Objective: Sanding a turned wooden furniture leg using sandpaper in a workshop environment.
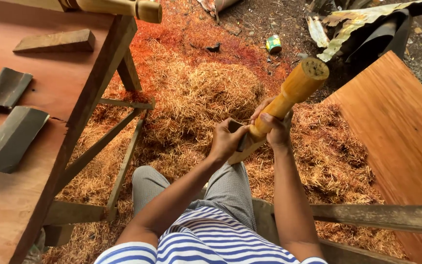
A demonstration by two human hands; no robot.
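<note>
From my remote seat I see the right hand (pixel 275 128) with its fingers (pixel 265 117) wrapped tight around the narrow lower neck of a turned wooden piece (pixel 294 93), a pale yellow club-like shape that widens toward a thick cut end pointing up and away from the body. The left hand (pixel 225 141) sits just beside it, fingers curled closed around a small dark tool (pixel 236 128) whose end presses against the neck of the wooden piece; I cannot tell exactly what kind of tool it is. A flat pale sliver (pixel 242 152) juts out below both hands, touching the bottom of the piece. Both forearms run down to a blue-and-white striped shirt (pixel 206 242), with checked trousers (pixel 230 188) under the hands. Under and around all of this lies a deep heap of orange-brown wood shavings (pixel 196 93). To the left stands a reddish workbench (pixel 20 195) on slanted wooden legs, carrying a wooden block (pixel 54 41) and dark grey curved pieces (pixel 10 139). To the right leans a smooth brown board (pixel 401 127). Farther off, on dark ground, a small green and yellow can (pixel 273 44) lies near rusty corrugated sheet (pixel 352 24).
</note>
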